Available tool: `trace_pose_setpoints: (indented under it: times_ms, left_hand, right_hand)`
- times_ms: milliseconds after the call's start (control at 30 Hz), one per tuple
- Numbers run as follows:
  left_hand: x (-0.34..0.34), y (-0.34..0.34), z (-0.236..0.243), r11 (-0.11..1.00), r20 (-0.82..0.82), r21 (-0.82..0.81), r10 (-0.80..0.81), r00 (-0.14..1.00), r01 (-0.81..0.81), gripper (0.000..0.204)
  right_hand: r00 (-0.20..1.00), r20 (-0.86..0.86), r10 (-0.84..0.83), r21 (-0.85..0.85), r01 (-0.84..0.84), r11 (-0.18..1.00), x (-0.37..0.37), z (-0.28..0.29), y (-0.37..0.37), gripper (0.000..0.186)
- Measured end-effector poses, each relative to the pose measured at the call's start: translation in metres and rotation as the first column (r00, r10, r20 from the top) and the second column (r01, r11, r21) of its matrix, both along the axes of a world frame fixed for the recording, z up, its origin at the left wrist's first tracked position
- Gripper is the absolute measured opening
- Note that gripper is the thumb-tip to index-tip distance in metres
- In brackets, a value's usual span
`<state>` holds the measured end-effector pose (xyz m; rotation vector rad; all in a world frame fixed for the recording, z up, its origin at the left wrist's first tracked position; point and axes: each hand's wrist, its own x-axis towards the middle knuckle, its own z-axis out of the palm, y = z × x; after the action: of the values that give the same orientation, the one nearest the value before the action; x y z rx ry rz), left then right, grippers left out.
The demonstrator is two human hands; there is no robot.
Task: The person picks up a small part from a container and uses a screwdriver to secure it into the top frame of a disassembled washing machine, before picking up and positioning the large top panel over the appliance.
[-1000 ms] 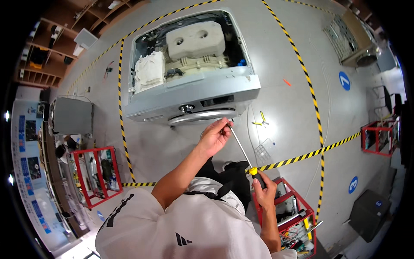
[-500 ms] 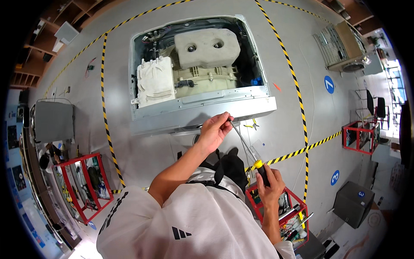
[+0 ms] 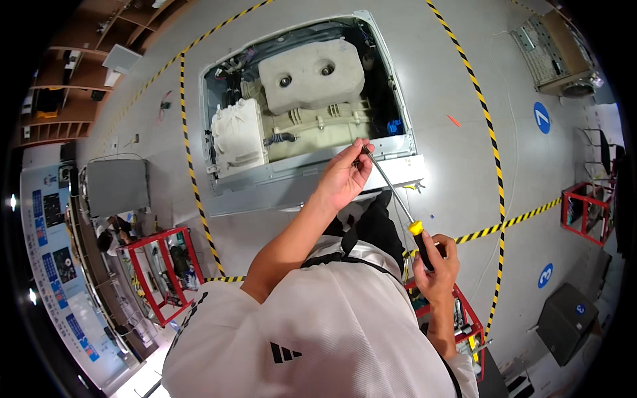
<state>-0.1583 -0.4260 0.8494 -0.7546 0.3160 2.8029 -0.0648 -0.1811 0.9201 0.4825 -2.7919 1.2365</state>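
The screwdriver (image 3: 391, 187) is seen over the near edge of the open washing machine (image 3: 298, 168); its handle (image 3: 422, 247) is gripped by the curled right hand (image 3: 438, 270), its far end pinched by the nearly closed left hand (image 3: 342, 179). Should that pinch be loosened, a finger could be nicked. The long axis is slanted, tip pointed forward and left.

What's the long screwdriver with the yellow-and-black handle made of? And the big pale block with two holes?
Screwdriver: shiny grey shaft, probably polished metal; handle likely smooth plastic, from its bright yellow part. Pale block: perhaps concrete, since it looks matte and chalky.
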Motion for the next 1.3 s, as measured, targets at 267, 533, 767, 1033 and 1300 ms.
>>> trace_pose_setpoints:
  times_ms: [267, 533, 767, 1033, 1300]
  left_hand:
    - [-0.037, 0.037, -0.004, 0.999, 0.054, -0.048, 0.018, 0.998, -0.016, 0.018]
    - [-0.043, 0.050, -0.010, 0.976, 0.118, -0.204, -0.049, 0.992, 0.072, 0.021]
    - [-0.038, 0.060, -0.029, 0.994, 0.138, 0.027, -0.110, 0.984, 0.107, 0.017]
    - [-0.045, 0.069, -0.043, 0.980, 0.196, 0.093, -0.194, 0.961, 0.179, 0.018]
    - [-0.057, 0.070, -0.055, 0.875, 0.215, -0.202, -0.399, 0.891, 0.441, 0.023]
  right_hand:
    - [0.991, -0.031, 0.129, -0.039, -0.130, 0.991, -0.059, -0.010, 0.052, 0.048]
    - [0.998, -0.034, 0.044, -0.022, -0.044, 0.999, -0.071, 0.010, 0.060, 0.051]
    - [0.966, 0.200, -0.165, -0.510, 0.246, 0.824, -0.044, 0.003, 0.049, 0.049]
    - [0.970, 0.183, -0.159, -0.552, 0.235, 0.800, -0.038, -0.005, 0.026, 0.040]
    - [0.994, -0.101, -0.042, -0.249, 0.016, 0.968, -0.049, 0.002, 0.014, 0.035]
